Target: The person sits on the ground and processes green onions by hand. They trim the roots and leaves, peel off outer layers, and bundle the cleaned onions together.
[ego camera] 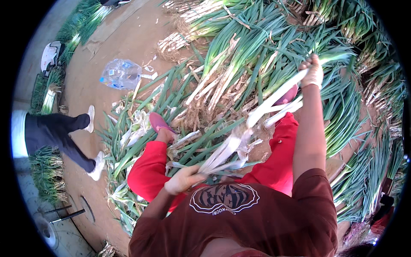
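My right hand (pixel 312 72), in a pale glove, is closed round the upper shaft of a thick green onion (pixel 276 96), its leaves pointing right. From the root end of this onion, pale loose outer layers (pixel 221 154) stretch down toward my body. My left hand (pixel 184 180), also in a pale glove, grips the far end of those layers near my lap; motion blurs them. Peeled white onion stalks (pixel 282 114) lie between my right wrist and my knee. Unpeeled onions with brown roots (pixel 212 86) lie in a heap ahead of me.
Stripped leaves (pixel 128 160) and dry skins cover the floor around my feet. A clear plastic bottle (pixel 122 74) lies on the floor ahead to the left. A person in dark trousers (pixel 61 131) stands at the far left. More onion bundles (pixel 362 173) lie at the right.
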The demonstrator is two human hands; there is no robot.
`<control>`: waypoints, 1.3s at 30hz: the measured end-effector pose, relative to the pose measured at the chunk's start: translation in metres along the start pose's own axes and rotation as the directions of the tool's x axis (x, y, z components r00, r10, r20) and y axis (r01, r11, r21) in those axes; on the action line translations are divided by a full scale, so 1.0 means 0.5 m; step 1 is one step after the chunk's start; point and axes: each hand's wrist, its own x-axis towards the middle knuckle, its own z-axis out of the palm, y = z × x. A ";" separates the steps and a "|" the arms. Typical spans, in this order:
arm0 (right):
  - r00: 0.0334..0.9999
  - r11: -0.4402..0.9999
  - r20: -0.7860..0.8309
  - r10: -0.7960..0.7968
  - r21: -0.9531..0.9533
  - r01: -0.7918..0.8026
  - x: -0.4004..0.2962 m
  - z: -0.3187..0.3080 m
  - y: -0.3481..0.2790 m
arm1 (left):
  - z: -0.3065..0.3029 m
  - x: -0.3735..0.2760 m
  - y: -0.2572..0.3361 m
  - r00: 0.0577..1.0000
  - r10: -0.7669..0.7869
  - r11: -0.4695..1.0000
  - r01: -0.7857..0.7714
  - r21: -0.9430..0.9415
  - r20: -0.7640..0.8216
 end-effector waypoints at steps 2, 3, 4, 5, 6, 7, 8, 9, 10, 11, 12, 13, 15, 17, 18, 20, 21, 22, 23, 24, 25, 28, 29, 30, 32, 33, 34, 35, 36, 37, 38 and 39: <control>0.999 0.999 0.032 0.034 0.014 -0.035 0.021 -0.021 -0.022 | -0.087 -0.019 -0.150 0.916 0.273 0.577 0.089 0.812 -0.295; 0.998 0.998 0.033 0.052 -0.025 -0.051 0.025 -0.035 -0.028 | -0.111 -0.028 -0.145 0.924 0.169 0.534 0.208 0.820 -0.344; 0.997 0.996 0.037 0.068 -0.060 -0.066 0.032 -0.050 -0.032 | -0.124 -0.023 -0.122 0.904 0.210 0.458 0.245 0.854 -0.372; 0.997 0.989 -0.004 0.077 -0.124 -0.077 0.038 -0.070 -0.033 | -0.139 -0.015 -0.096 0.882 0.252 0.379 0.288 0.880 -0.398; 0.996 0.978 -0.043 0.079 -0.190 -0.085 0.044 -0.091 -0.036 | -0.141 0.009 -0.062 0.826 0.429 0.273 0.267 0.924 -0.365; 0.988 0.934 -0.140 0.072 -0.338 -0.116 0.034 -0.110 -0.030 | -0.148 0.040 -0.028 0.803 0.456 0.380 0.215 0.900 -0.384; 0.965 0.859 -0.237 0.114 -0.465 -0.216 0.020 -0.123 -0.032 | -0.156 0.082 0.005 0.779 0.484 0.480 0.144 0.865 -0.398; 0.958 0.754 -0.244 0.152 -0.598 -0.272 0.052 -0.203 -0.038 | -0.169 0.145 0.018 0.764 0.518 0.537 0.061 0.842 -0.386; 0.923 0.517 -0.384 0.023 -0.786 -0.340 0.096 -0.275 -0.026 | -0.184 0.217 0.021 0.746 0.546 0.586 -0.017 0.810 -0.380; 0.957 -0.109 -0.289 -0.001 -0.951 -0.288 0.068 -0.260 -0.017 | -0.195 0.268 0.016 0.770 0.505 0.616 -0.004 0.787 -0.391; 0.981 -0.415 -0.094 -0.169 -0.896 -0.157 0.080 -0.304 -0.025 | -0.195 0.339 0.033 0.792 0.491 0.632 -0.037 0.774 -0.362; 0.983 -0.325 -0.122 -0.134 -0.932 -0.160 0.087 -0.310 -0.027 | -0.194 0.410 0.039 0.778 0.483 0.646 -0.006 0.763 -0.403; 0.985 -0.083 -0.171 -0.005 -0.982 -0.171 0.068 -0.272 -0.014 | -0.204 0.525 0.045 0.744 0.472 0.629 0.093 0.772 -0.474; 0.989 0.118 -0.117 0.087 -0.985 -0.127 0.008 -0.158 0.023 | -0.233 0.626 0.017 0.678 0.451 0.629 0.220 0.746 -0.580; 0.996 0.072 -0.058 0.065 -0.995 -0.063 0.030 -0.189 0.012 | -0.191 0.660 0.074 0.737 0.288 0.701 0.274 0.659 -0.612; 0.986 0.047 0.051 0.158 -0.998 0.044 0.005 -0.130 0.047 | -0.198 0.688 0.074 0.746 0.219 0.686 0.341 0.642 -0.629; 0.979 -0.030 0.087 0.184 -0.995 0.094 0.004 -0.120 0.048 | -0.184 0.686 0.099 0.788 0.131 0.753 0.315 0.577 -0.601; 0.970 -0.002 0.098 0.222 -0.995 0.101 -0.004 -0.107 0.055 | -0.179 0.669 0.118 0.842 0.160 0.831 0.166 0.530 -0.516; 0.966 0.005 0.084 0.245 -0.996 0.085 -0.009 -0.094 0.058 | -0.175 0.645 0.127 0.879 0.200 0.890 0.020 0.455 -0.432; 0.959 0.023 0.074 0.275 -0.997 0.070 -0.014 -0.080 0.065 | -0.174 0.604 0.135 0.900 0.250 0.925 -0.113 0.363 -0.358; 0.952 0.087 0.073 0.299 -0.995 0.049 -0.019 -0.072 0.072 | -0.165 0.545 0.140 0.868 0.343 0.915 -0.224 0.335 -0.358; 0.879 0.350 -0.054 0.474 -0.905 -0.244 -0.046 -0.047 0.122 | -0.118 0.323 0.130 0.769 0.459 0.855 -0.247 0.455 -0.445; 0.848 0.404 -0.065 0.526 -0.858 -0.316 -0.067 -0.036 0.148 | -0.102 0.263 0.112 0.758 0.453 0.849 -0.208 0.485 -0.468; 0.792 0.390 -0.073 0.606 -0.841 -0.376 -0.076 -0.043 0.186 | -0.085 0.209 0.090 0.742 0.451 0.841 -0.167 0.515 -0.495; 0.700 0.405 -0.021 0.714 -0.803 -0.436 -0.157 -0.001 0.249 | -0.045 0.124 0.023 0.680 0.513 0.830 -0.240 0.503 -0.523; 0.614 0.341 -0.092 0.784 -0.763 -0.549 -0.175 -0.005 0.288 | -0.018 0.081 0.034 0.725 0.459 0.840 -0.167 0.515 -0.513; 0.529 0.321 -0.112 0.841 -0.685 -0.654 -0.207 0.024 0.309 | 0.005 0.034 0.037 0.763 0.389 0.849 -0.081 0.522 -0.516; 0.521 0.411 -0.030 0.853 -0.578 -0.705 -0.227 0.047 0.329 | 0.014 0.006 0.011 0.765 0.397 0.833 -0.068 0.549 -0.507; 0.522 0.484 0.051 0.852 -0.461 -0.744 -0.241 0.069 0.343 | 0.023 -0.016 -0.015 0.767 0.407 0.818 -0.064 0.572 -0.496; 0.603 0.598 0.088 0.793 -0.300 -0.743 -0.269 0.113 0.345 | 0.023 -0.034 -0.040 0.791 0.381 0.807 -0.032 0.589 -0.478; 0.610 0.580 -0.043 0.791 -0.260 -0.772 -0.294 0.151 0.331 | 0.027 -0.050 -0.057 0.781 0.370 0.822 -0.023 0.569 -0.503; 0.617 0.607 0.022 0.787 -0.210 -0.767 -0.305 0.165 0.330 | 0.028 -0.062 -0.070 0.763 0.373 0.831 -0.022 0.555 -0.528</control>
